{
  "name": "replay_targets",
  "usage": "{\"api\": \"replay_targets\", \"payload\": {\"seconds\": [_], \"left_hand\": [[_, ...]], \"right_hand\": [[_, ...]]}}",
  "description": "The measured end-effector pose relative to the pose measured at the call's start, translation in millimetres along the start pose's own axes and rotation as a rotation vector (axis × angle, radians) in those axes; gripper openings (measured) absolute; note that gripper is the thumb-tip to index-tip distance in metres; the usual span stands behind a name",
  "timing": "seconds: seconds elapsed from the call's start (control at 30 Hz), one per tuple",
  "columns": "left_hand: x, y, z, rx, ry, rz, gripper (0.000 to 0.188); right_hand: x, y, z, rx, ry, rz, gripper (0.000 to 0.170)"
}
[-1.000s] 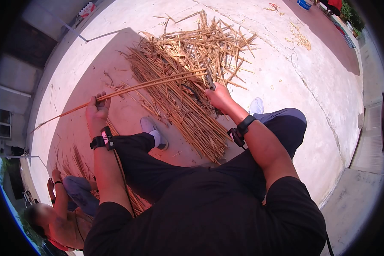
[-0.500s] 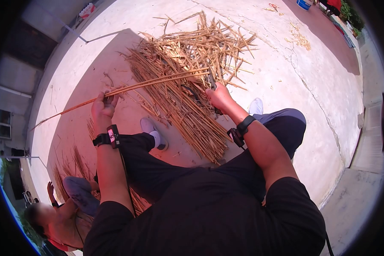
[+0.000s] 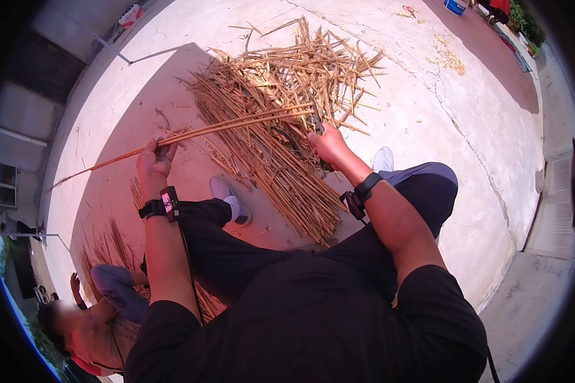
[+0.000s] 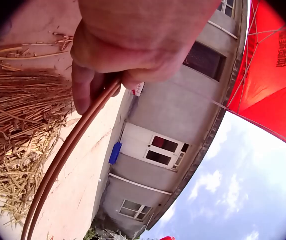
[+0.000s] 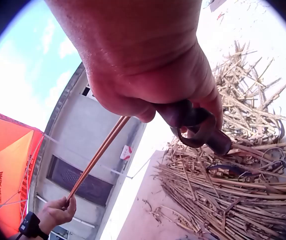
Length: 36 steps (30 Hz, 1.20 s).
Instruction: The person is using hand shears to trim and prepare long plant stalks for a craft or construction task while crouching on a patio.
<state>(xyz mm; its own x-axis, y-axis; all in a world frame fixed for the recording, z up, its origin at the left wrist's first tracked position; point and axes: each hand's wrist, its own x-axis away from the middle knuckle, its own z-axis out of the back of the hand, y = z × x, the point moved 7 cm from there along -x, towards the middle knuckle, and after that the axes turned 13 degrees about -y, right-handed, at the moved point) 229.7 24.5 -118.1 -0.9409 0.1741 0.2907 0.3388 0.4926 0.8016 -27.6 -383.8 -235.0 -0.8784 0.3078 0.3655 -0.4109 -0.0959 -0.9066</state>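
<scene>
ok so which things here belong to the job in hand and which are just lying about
Likely the job: two stalks in the left grip, dark tool in the right grip, stalk pile.

Seemingly just lying about: blue container, red-and-white object, pale scattered bits.

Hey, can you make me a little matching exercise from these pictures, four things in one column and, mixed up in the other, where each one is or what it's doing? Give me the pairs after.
Column one
1. Left hand
2. Right hand
3. Pile of stalks
4. Blue container

Column two
A. Near the top right edge of the head view
B. Gripping a dark tool
C. Heaped in front of the person, in the upper middle of the head view
D. Holding two long stalks

Right pairs: 1-D, 2-B, 3-C, 4-A.
</scene>
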Motion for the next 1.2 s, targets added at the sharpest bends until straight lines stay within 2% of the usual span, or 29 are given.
{"api": "replay_targets", "payload": {"seconds": [0.3, 0.37, 0.5, 0.57, 0.7, 0.77, 0.87, 1.0, 1.07, 1.17, 1.2], "left_hand": [[3.5, 0.9, -0.4, -0.019, 0.025, -0.021, 0.018], [2.1, 1.1, 1.9, -0.015, 0.040, -0.031, 0.018], [-4.9, 1.9, 8.4, 0.008, 0.020, -0.044, 0.018], [-3.7, 1.7, 6.6, 0.009, 0.010, -0.046, 0.019], [6.0, 2.1, -2.5, 0.001, 0.024, -0.040, 0.019], [4.8, 1.1, -1.7, 0.002, 0.015, -0.031, 0.019], [-4.3, 3.0, 5.0, 0.006, -0.028, -0.065, 0.022], [-6.4, 4.5, 10.0, 0.043, 0.001, -0.078, 0.022], [-8.1, 4.6, 13.0, 0.057, 0.016, -0.079, 0.021], [-13.7, 5.5, 18.7, 0.104, -0.040, -0.075, 0.016], [-10.2, 4.6, 13.1, 0.078, -0.066, -0.061, 0.013]], "right_hand": [[-2.1, 0.1, 0.3, -0.013, 0.012, 0.029, 0.030], [-1.4, -3.5, -0.9, -0.033, -0.011, 0.041, 0.017], [-3.8, -2.2, -1.4, -0.083, 0.005, 0.020, 0.015], [-3.3, 1.4, 0.8, -0.096, 0.025, -0.053, 0.030], [-2.2, 1.0, 3.2, -0.076, 0.052, -0.066, 0.030], [-2.6, 3.2, 3.4, -0.224, 0.095, -0.027, 0.014], [12.8, -16.8, 5.1, -0.258, 0.029, -0.033, 0.013], [13.0, -17.7, 6.5, -0.289, 0.042, -0.051, 0.013], [6.6, -1.4, 7.0, -0.442, 0.070, -0.063, 0.013], [-5.4, 13.9, 6.1, -0.343, 0.032, -0.059, 0.013], [-0.2, 8.4, 6.0, -0.288, 0.045, -0.070, 0.019]]}}
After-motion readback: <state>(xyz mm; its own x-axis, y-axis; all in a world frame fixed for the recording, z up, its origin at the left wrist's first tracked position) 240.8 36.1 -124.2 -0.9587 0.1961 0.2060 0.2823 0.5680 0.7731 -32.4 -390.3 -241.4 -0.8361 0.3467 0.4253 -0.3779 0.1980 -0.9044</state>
